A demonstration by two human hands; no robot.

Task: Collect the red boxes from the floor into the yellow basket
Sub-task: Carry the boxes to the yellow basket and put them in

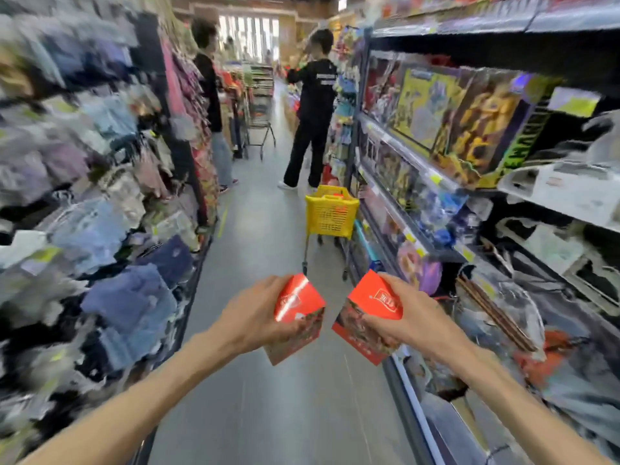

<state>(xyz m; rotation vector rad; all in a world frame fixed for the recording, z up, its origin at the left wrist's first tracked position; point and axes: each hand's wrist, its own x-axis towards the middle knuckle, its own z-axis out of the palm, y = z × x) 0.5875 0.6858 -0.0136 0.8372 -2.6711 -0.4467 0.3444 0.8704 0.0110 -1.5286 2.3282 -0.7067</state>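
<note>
Both forearms are bare to the frame edge, no sleeves visible; left hand (255, 317) and right hand (411, 322) are ungloved, unadorned.

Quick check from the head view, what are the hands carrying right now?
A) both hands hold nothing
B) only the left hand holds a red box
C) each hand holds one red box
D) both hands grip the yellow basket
C: the left hand grips one red box and the right hand grips another red box, while the yellow basket stands further up the aisle.
</note>
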